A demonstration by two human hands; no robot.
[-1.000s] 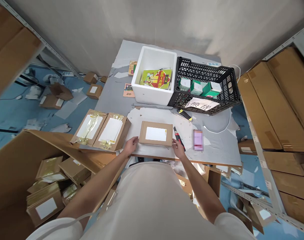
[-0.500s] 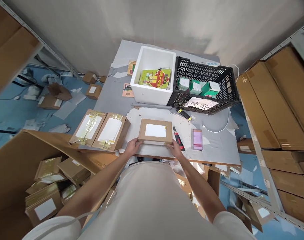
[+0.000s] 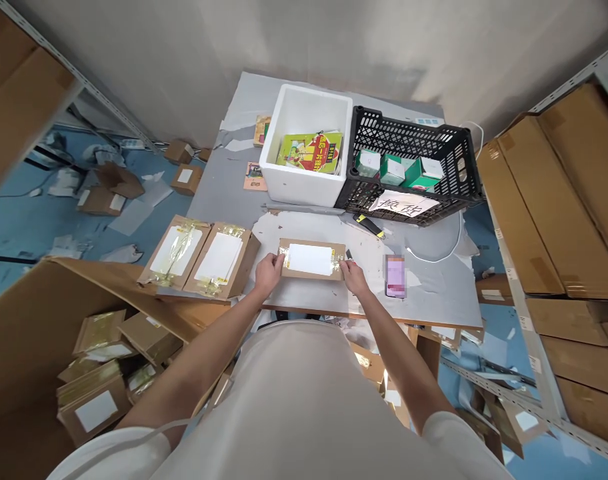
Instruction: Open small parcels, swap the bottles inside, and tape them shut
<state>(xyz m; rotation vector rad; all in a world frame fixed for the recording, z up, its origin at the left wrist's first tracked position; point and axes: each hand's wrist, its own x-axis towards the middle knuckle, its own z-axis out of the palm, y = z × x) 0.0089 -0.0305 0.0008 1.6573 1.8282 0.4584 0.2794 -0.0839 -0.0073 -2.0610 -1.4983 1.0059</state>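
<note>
Between my two hands is a brown cardboard box (image 3: 311,272) with a white label and shiny tape near its ends. My left hand (image 3: 269,273) grips its left end, and my right hand (image 3: 353,276) grips its right end. A red and black tool (image 3: 349,255) lies mostly hidden behind my right hand. Farther right a phone (image 3: 395,275) rests on the table. Left of my left hand stand two taped cardboard boxes (image 3: 223,260) with white labels, side by side.
On the table (image 3: 434,287), a white foam bin (image 3: 304,187) holds booklets. Beside it a black crate (image 3: 409,123) contains green-and-white boxes. A black and yellow cutter (image 3: 369,225) lies before the crate. A big carton (image 3: 29,293) with parcels stands at lower left; shelves hold cartons (image 3: 529,207) at right.
The box between my hands has been tipped, so a different face with a label and tape now shows. Both hands have shifted from its near lower corners up to its ends.
</note>
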